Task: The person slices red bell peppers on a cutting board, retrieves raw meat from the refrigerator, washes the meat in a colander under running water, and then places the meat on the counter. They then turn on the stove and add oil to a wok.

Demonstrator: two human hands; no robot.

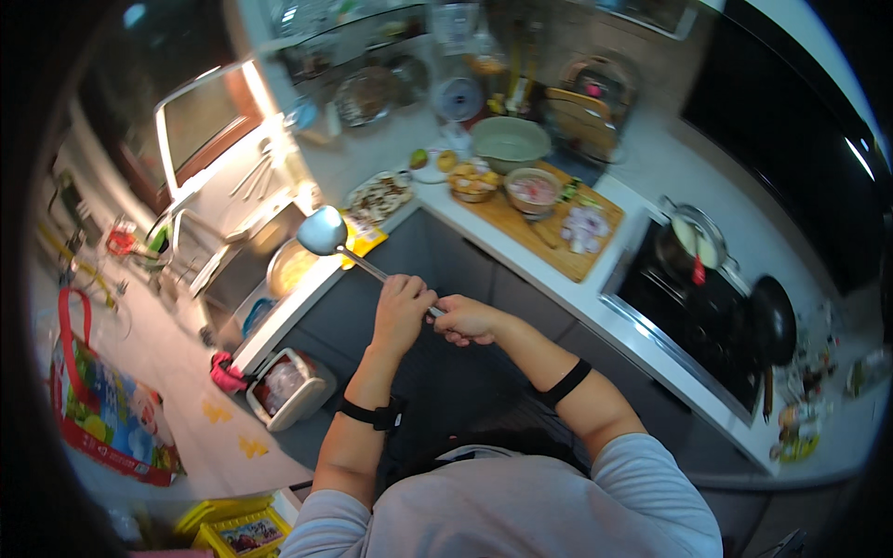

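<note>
A metal wok spatula (324, 232) points up and left over the front of the counter, its broad blade at the far end. My left hand (400, 312) is closed around its handle. Just beside it, my right hand (463, 321) grips the handle's lower end, so the two hands nearly touch. Both are held in the air in front of my body, above the floor between the counters. The blade appears close to a yellow packet (364, 240) at the counter's edge, but I cannot tell how high above it.
Left is the sink (251, 261) with a lit basin (289, 268). A cutting board (593, 258) holds bowls and chopped onion (584, 229). A pot (687, 240) and a black wok (772, 321) are at the stove (642, 293). A waste bin (317, 390) stands below left.
</note>
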